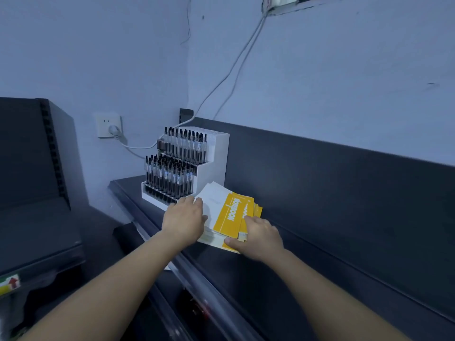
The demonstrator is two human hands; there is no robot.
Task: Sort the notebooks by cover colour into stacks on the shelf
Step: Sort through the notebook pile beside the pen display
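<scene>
A loose pile of notebooks lies on the dark shelf point(307, 242) near its left end. White-covered notebooks point(213, 199) sit on the left of the pile; yellow-covered notebooks point(230, 216) with white lettering lie fanned on the right. My left hand point(183, 221) rests on the white notebooks, fingers over their left edge. My right hand point(257, 237) grips the near right corner of the yellow notebooks, thumb along the front edge and fingers on top. The lower notebooks are partly hidden under the hands.
A white tiered pen display point(184, 166) full of black pens stands just behind and left of the pile. A dark back panel point(344, 173) runs along the shelf's rear. A wall socket point(108, 127) with cables is at left, a second dark shelf unit point(37, 180) further left.
</scene>
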